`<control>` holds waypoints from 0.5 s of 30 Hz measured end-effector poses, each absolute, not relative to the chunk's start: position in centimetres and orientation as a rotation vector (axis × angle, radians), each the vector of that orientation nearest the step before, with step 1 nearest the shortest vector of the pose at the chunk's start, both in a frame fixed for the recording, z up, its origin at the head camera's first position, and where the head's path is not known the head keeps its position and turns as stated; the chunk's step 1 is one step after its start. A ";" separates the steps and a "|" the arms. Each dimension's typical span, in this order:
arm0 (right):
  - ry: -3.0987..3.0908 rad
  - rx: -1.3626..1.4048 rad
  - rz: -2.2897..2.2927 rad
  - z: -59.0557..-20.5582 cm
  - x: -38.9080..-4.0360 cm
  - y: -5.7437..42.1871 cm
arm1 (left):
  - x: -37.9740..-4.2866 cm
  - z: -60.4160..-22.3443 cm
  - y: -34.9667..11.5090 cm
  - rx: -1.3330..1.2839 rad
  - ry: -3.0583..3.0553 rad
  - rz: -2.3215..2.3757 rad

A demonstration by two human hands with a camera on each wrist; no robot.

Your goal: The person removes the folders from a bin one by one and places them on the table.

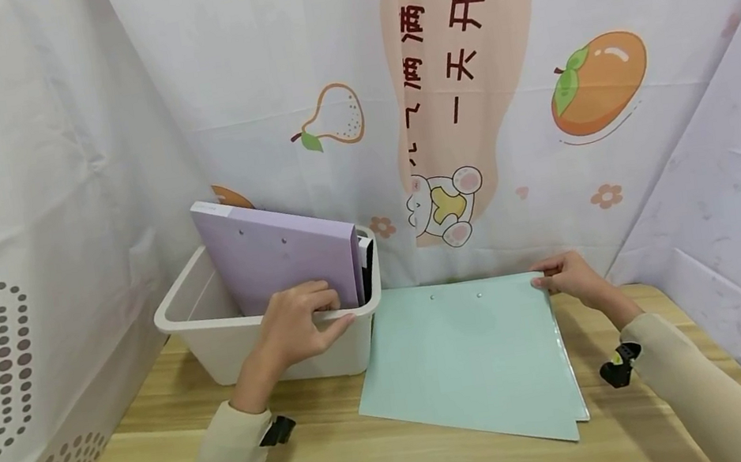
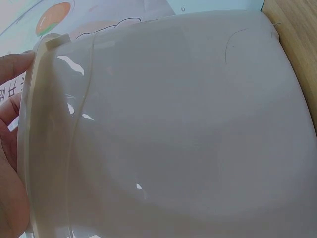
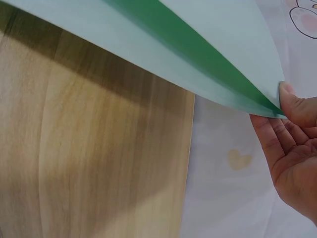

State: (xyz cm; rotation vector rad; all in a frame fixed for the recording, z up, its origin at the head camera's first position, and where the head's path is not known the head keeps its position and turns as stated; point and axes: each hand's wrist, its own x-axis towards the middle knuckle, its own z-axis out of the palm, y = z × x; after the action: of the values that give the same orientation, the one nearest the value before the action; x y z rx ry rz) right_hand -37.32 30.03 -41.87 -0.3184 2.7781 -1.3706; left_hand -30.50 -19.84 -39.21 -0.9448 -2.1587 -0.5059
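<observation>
In the head view my left hand (image 1: 294, 324) grips the front rim of a white plastic bin (image 1: 231, 355), near its right end. The left wrist view is mostly the bin's smooth wall (image 2: 188, 124), with part of the left hand (image 2: 12, 188) at the rim. A thick purple file folder (image 1: 281, 256) leans in the bin, beside something with a black edge. My right hand (image 1: 573, 279) pinches the far right corner of a pale green file folder (image 1: 462, 361). In the right wrist view that folder's layers part slightly, with a darker green inside (image 3: 198, 54).
A wood-grain table (image 1: 333, 460) bears the bin and the green folder. Printed white curtains (image 1: 231, 68) hang behind the table and at both sides, close to the bin and the right hand. Small black devices (image 1: 619, 367) sit at both wrists.
</observation>
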 end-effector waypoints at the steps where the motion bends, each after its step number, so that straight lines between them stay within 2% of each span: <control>1: 2.778 -0.321 -1.361 -41.9 -37.3 30.1 | -30.5 -39.2 -19.8 -0.945 -2.159 -0.506; 15: 2.738 -0.285 -1.355 -43.1 -37.7 30.2 | -30.6 -39.2 -19.9 -0.940 -2.170 -0.511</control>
State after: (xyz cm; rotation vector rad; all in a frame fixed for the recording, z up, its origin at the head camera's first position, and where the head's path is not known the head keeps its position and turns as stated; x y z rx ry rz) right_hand -37.71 30.23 -43.07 -0.2846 2.7384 -1.3555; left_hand -30.56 -19.89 -39.19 -0.9399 -2.1699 -0.5108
